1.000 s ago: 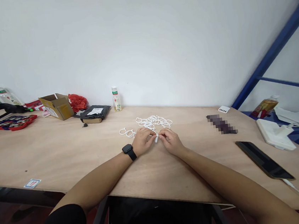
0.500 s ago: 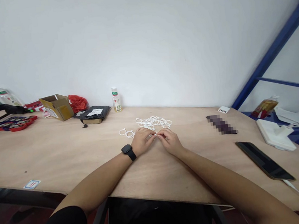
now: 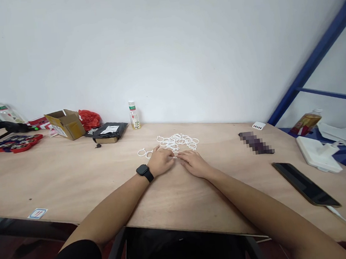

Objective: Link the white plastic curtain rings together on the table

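Note:
A loose heap of white plastic rings with small eyelets [image 3: 178,139] lies on the wooden table, just beyond my hands. Between my fingertips shows part of one white ring [image 3: 175,154], held low over the tabletop or resting on it. My left hand [image 3: 161,161], with a black watch on its wrist, is closed with curled fingers at the ring's left side. From the right, my right hand [image 3: 193,162] has its fingertips together on the ring's other side. Another white ring [image 3: 141,152] lies left of the heap, and one beside it is partly hidden by my left hand.
Behind the rings stands a clear bottle [image 3: 133,116] by the wall. To the left are a black parcel [image 3: 110,130], an open cardboard box [image 3: 67,126] and a red bag [image 3: 90,119]. On the right lie a phone [image 3: 305,183] and a white power strip [image 3: 318,155].
Both hands have shifted slightly left and flattened toward the table. A gap has opened between my fingertips, showing part of the white ring. The heap has not visibly moved.

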